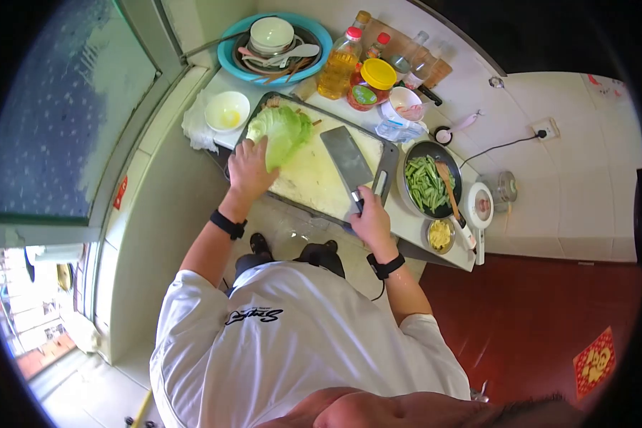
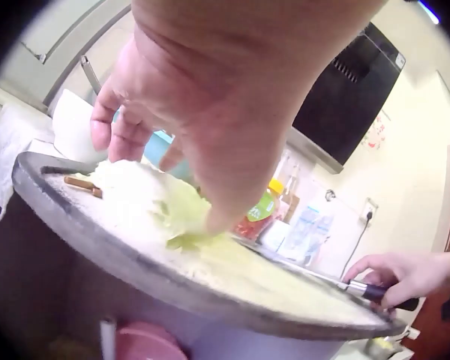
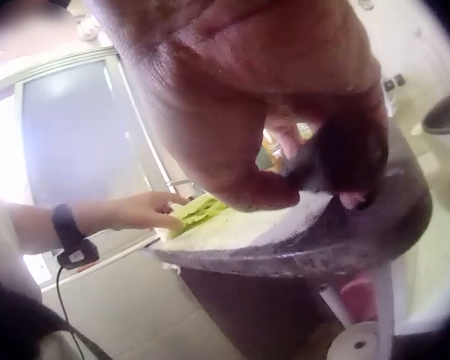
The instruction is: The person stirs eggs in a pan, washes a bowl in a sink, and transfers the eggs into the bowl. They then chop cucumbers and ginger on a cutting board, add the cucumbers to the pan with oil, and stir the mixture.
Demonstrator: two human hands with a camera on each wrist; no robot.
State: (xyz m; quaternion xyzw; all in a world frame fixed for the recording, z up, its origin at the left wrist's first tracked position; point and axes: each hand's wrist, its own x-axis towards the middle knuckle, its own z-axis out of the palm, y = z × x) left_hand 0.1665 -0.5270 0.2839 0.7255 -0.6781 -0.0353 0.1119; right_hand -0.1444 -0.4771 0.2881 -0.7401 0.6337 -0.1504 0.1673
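My left hand (image 1: 253, 171) is over a pale green lettuce (image 1: 282, 132) on the left of the cutting board (image 1: 310, 178). In the left wrist view its thumb touches one side of the lettuce (image 2: 184, 217) while the bent fingers reach round the white stem side. My right hand (image 1: 371, 221) grips the black handle of a cleaver (image 1: 346, 157) at the board's right end. The broad blade lies flat over the board, pointing away from me. In the right wrist view, the right hand (image 3: 262, 112) hides most of the cleaver.
Left of the board stands a white bowl (image 1: 227, 112); behind is a blue basin (image 1: 228, 57) of dishes. An oil bottle (image 1: 339, 68) and a yellow-lidded jar (image 1: 371, 85) line the wall. To the right are a pan (image 1: 410, 192) of cut green vegetables and a small bowl (image 1: 440, 236).
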